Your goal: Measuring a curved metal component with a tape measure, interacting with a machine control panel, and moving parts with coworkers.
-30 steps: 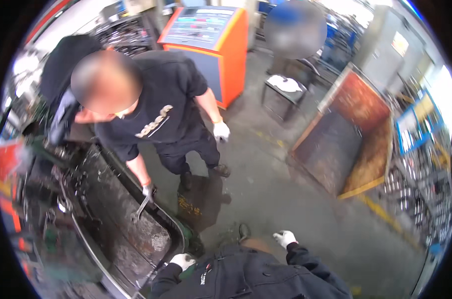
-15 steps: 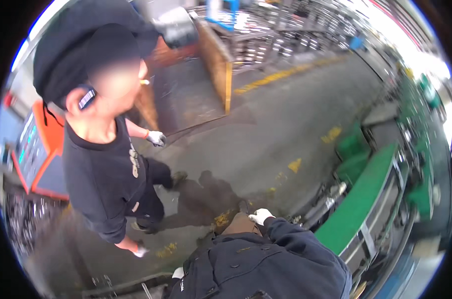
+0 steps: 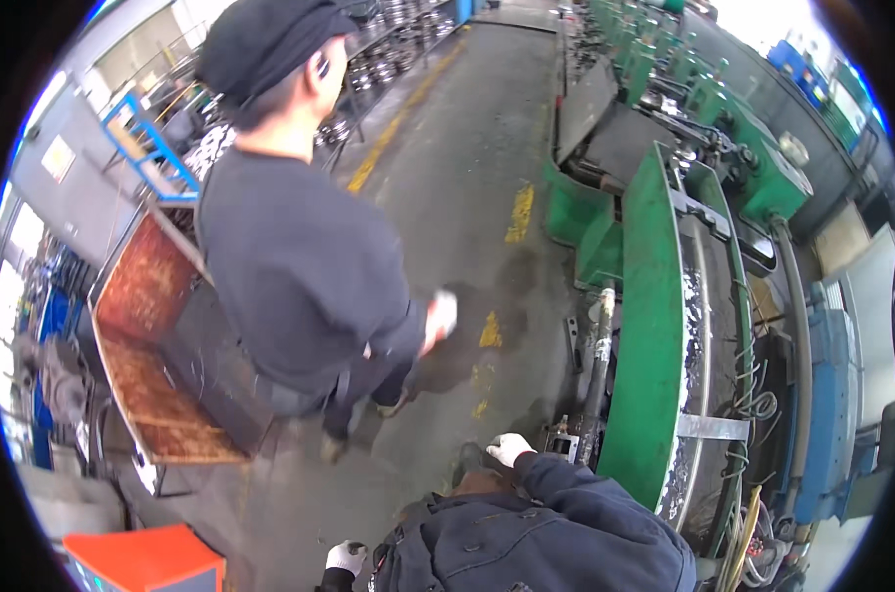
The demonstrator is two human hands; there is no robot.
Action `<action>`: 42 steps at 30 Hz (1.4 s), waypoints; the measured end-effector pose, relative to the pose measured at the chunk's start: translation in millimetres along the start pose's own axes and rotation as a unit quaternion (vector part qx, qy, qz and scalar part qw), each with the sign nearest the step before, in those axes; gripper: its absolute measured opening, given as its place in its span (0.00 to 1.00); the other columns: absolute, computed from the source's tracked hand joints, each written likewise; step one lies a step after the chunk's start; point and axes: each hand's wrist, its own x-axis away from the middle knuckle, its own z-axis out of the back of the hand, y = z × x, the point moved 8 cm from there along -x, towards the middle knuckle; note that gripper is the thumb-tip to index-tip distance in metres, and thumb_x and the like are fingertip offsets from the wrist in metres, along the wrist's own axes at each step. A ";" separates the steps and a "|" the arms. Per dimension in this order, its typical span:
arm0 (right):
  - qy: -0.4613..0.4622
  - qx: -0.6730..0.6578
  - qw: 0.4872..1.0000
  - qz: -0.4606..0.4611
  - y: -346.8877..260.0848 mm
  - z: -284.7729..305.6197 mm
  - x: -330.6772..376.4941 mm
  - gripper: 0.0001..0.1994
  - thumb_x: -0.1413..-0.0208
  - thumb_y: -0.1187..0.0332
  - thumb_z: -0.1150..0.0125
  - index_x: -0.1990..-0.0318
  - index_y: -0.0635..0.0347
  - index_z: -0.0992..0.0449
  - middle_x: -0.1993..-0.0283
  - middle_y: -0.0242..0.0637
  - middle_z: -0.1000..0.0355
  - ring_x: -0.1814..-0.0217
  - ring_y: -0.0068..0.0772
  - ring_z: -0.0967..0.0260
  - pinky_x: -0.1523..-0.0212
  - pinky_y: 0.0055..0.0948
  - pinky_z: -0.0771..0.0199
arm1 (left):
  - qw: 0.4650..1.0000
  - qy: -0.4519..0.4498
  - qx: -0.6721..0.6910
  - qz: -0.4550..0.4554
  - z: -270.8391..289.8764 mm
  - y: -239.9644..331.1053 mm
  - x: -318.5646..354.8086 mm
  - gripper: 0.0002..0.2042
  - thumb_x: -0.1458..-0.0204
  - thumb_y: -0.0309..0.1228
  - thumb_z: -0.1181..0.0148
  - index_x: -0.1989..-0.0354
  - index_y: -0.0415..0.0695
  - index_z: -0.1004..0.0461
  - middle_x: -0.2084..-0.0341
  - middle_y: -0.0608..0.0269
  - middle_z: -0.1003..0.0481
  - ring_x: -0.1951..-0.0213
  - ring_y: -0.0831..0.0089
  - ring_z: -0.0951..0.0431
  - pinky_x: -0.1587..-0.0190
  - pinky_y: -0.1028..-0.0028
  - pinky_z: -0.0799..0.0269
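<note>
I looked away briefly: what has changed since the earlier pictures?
The view has swung right: the rusty bin now lies left, the green guard right. The co-worker has turned away; the co-worker's right glove, which held a metal tool, now shows none. The wearer's left hand and right hand remain gloved, with nothing visibly held.

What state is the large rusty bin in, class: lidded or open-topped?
The rusty bin is open-topped: its inner walls show from above, with no lid across them. A co-worker hides part.
</note>
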 end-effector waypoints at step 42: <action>0.181 -0.184 0.944 -0.203 -42.1 853.8 -905.6 0.26 0.41 0.47 0.37 0.51 0.64 0.17 0.56 0.51 0.18 0.50 0.46 0.20 0.46 0.37 0.23 | 0.961 -0.019 -0.181 -0.209 569.4 932.4 -1090.5 0.26 0.44 0.57 0.42 0.55 0.44 0.16 0.59 0.49 0.17 0.53 0.51 0.18 0.46 0.60 0.24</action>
